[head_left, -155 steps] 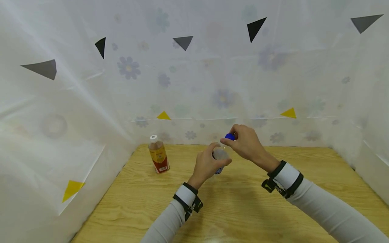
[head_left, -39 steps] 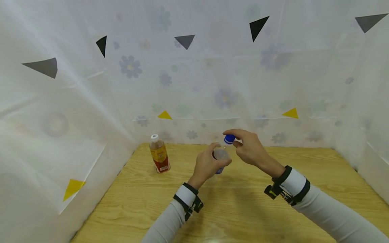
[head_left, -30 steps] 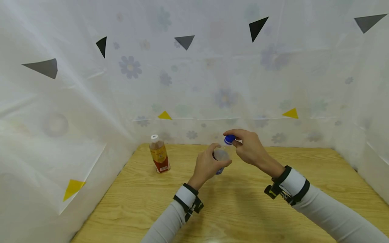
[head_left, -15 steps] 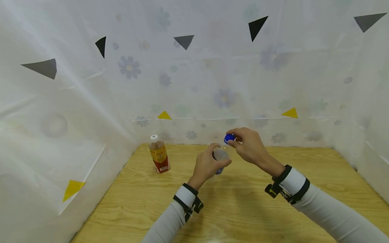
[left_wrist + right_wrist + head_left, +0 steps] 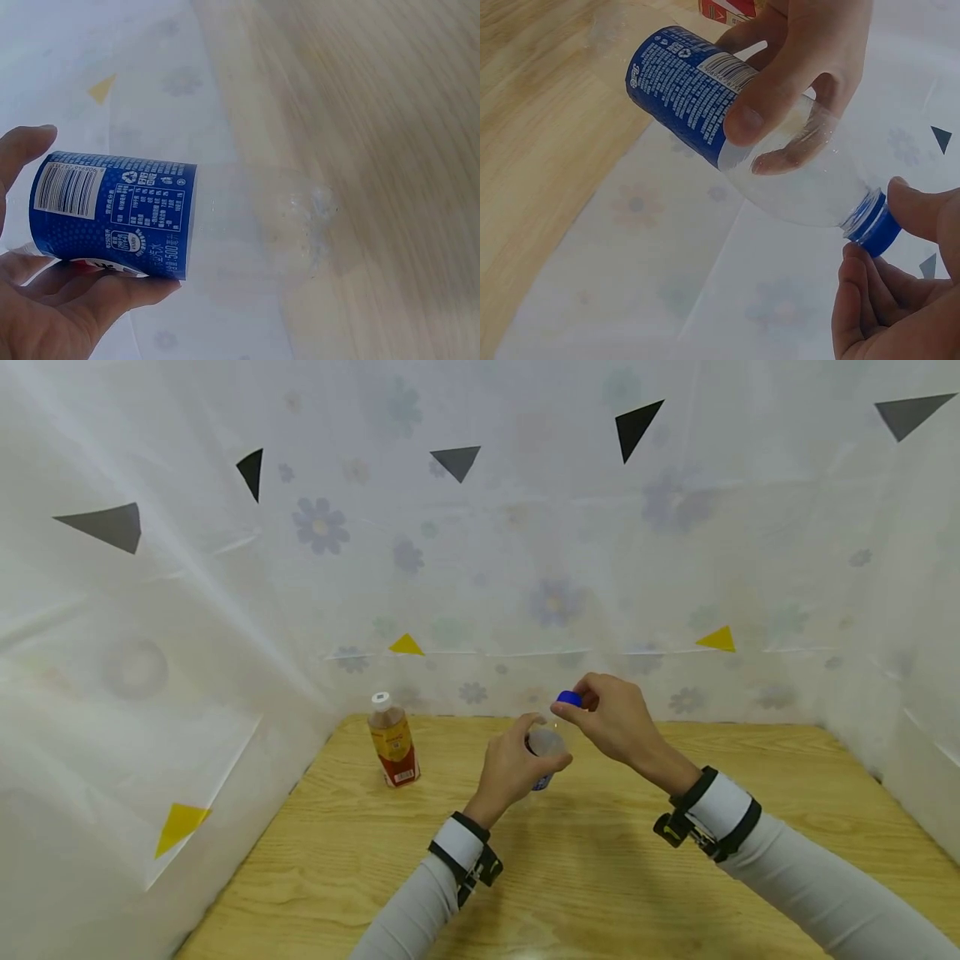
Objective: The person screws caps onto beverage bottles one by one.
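A clear plastic bottle (image 5: 545,745) with a blue label (image 5: 682,90) stands over the wooden table (image 5: 600,877), its base just above the wood in the left wrist view. My left hand (image 5: 513,768) grips its body (image 5: 225,225) round the label (image 5: 116,214). My right hand (image 5: 611,718) pinches the blue cap (image 5: 568,698) on the neck; thumb and fingertips close on the cap (image 5: 874,221) in the right wrist view. The bottle looks empty, with droplets inside.
A second bottle (image 5: 392,742) with brown drink, a yellow-red label and a white cap stands at the table's back left. White translucent sheeting (image 5: 525,568) with flower prints and paper triangles walls the table on three sides.
My right hand's fingers have shifted round the blue cap, from spread over it to closed on it. The left hand and the bottle have stayed in place.
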{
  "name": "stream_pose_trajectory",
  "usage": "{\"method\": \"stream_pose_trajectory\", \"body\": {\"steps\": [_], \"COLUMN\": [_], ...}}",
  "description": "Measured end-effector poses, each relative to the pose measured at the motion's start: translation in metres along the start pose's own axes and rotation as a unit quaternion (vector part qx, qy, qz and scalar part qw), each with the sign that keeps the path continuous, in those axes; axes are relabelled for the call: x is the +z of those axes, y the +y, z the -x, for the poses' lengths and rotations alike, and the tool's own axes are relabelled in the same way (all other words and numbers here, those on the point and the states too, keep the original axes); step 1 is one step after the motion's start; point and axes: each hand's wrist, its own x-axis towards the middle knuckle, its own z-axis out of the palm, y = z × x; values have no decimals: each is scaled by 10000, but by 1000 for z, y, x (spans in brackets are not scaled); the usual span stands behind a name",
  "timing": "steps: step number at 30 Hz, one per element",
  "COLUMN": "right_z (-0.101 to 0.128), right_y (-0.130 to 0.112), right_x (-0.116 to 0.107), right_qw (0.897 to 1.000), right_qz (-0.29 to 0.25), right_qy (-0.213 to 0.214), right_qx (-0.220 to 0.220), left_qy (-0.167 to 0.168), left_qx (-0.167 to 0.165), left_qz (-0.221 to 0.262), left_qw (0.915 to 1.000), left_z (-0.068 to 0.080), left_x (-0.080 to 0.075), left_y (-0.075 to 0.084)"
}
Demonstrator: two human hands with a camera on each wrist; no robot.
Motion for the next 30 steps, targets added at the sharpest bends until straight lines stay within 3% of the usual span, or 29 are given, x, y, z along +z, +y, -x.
{"method": "stream_pose_trajectory", "body": {"steps": [7,16,23,30], "right_z": [2,4,5,8], "right_y": [3,-1,-5,-6], "right_x": [-1,-9,-19,-15], "right_qw": [10000,9975,9978,9973], "right_qz": [-40,113,105,-285], "right_qy": [-8,-572,-634,-642], "right_qx": [26,387,-140,-208], "left_qy": [-8,11,56,56], "left_qx": [54,1,-35,-14], "left_qz": [-48,-121,-274,-264], "left_qw": [10000,9999,9996,9996], "left_z": [-1,0,-1,0], "left_x": [2,2,2,3], "left_y": [1,2,5,5]}}
